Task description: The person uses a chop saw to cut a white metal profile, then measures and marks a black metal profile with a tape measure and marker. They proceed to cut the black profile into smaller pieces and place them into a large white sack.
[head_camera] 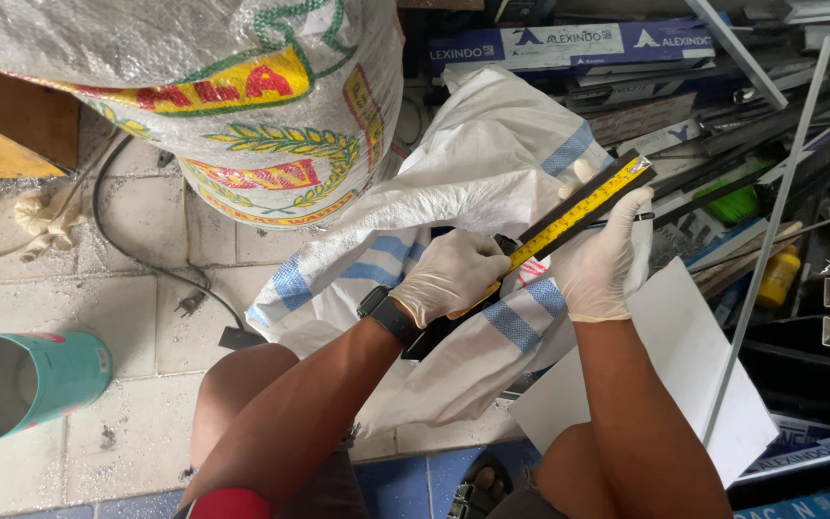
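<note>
Left hand point(451, 274), gloved: I am closing it round the near end of the yellow tape point(578, 210). Right hand point(605, 255), gloved: I am pressing the tape flat along a dark bar point(596, 187), above the white sack point(492, 173), keeping both aligned.

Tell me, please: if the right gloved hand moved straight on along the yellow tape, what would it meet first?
Probably the pile of dark metal profiles, toward which the right hand points along the tape; depth is unclear.

Both hands wore thin, pale gloves: the left hand point(449, 274) and the right hand point(605, 261). A black watch point(388, 315) sat on the left wrist. The arms were bare. The shorts looked dark, maybe grey.
</note>
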